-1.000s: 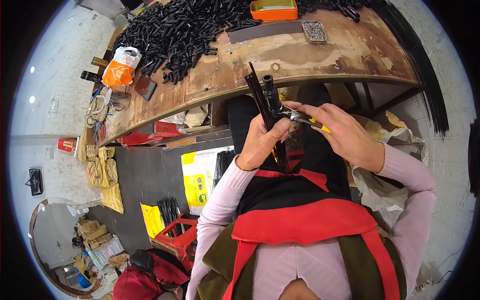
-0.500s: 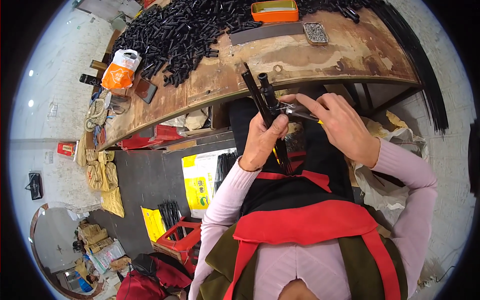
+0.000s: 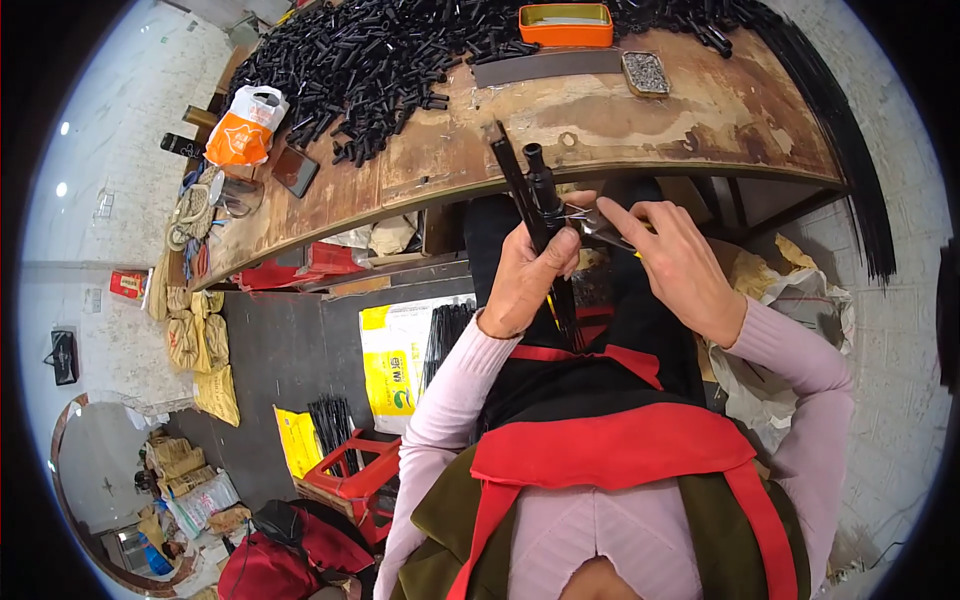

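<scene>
Wrapped in my left hand [image 3: 525,280] is a bundle of thin black rods [image 3: 513,172], tilted up toward the table edge. Beside the rods, in the same grip, stands a black stepped tubular part [image 3: 541,183]. My right hand [image 3: 682,262] is closed around a small grey metal tool [image 3: 597,226] that looks like pliers, with a bit of yellow on its handle. Its tip meets the tube's side just above my left thumb. A few thin shiny wires or pins [image 3: 576,213] show there. The rods' lower ends reach down over my lap.
On the worn wooden table [image 3: 400,180] lie a large heap of black tubular parts [image 3: 390,75], an orange tin [image 3: 566,33], a small tray of metal bits [image 3: 645,74] and a phone [image 3: 295,172]. Long black rods [image 3: 850,150] hang over its right end. A red stool [image 3: 365,470] stands at lower left.
My right hand has shifted slightly left and down, with the tool turned a little at the tube. My left hand keeps its grip on the rods and tube. The view has shifted slightly.
</scene>
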Motion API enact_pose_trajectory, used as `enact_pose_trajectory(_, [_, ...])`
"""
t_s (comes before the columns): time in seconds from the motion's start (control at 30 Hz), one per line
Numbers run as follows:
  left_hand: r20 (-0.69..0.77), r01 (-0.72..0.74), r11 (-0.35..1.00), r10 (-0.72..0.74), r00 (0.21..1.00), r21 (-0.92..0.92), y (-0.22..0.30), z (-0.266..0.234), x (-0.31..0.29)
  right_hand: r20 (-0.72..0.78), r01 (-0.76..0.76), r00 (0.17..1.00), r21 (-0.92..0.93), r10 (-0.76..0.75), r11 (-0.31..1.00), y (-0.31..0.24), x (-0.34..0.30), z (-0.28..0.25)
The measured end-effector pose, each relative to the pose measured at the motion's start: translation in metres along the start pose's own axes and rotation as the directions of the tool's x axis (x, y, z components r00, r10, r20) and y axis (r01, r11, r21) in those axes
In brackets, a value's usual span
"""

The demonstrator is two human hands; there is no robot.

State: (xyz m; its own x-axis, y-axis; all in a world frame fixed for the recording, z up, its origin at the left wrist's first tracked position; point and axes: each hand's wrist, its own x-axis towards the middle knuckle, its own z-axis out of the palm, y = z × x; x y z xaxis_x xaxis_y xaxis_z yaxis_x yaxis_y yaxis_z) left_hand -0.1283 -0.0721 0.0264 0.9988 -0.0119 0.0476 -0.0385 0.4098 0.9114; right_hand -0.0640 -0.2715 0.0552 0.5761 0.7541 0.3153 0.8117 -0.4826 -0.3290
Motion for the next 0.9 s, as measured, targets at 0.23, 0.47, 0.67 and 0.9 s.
enact_pose_trajectory(0.23, [0.044,-0.004,1.000,0.003,0.999,0.020,0.000,0.000,-0.002,-0.067,0.009,0.998,-0.004,-0.009,1.000,-0.007,0.005,-0.003])
enact_pose_trajectory(0.47, [0.050,-0.001,0.992,-0.005,0.999,0.127,0.006,0.006,-0.003,0.152,0.226,0.964,-0.040,-0.217,0.973,0.015,0.015,-0.043])
enact_pose_trajectory(0.67, [0.211,0.084,0.989,-0.108,0.972,0.120,0.008,0.010,-0.014,0.578,-0.389,0.813,0.444,0.074,0.807,-0.005,-0.004,-0.064])
enact_pose_trajectory(0.9, [0.099,0.016,0.999,-0.021,0.995,0.045,0.003,0.009,-0.006,0.298,-0.025,0.950,0.365,-0.091,0.931,0.017,-0.001,-0.063])
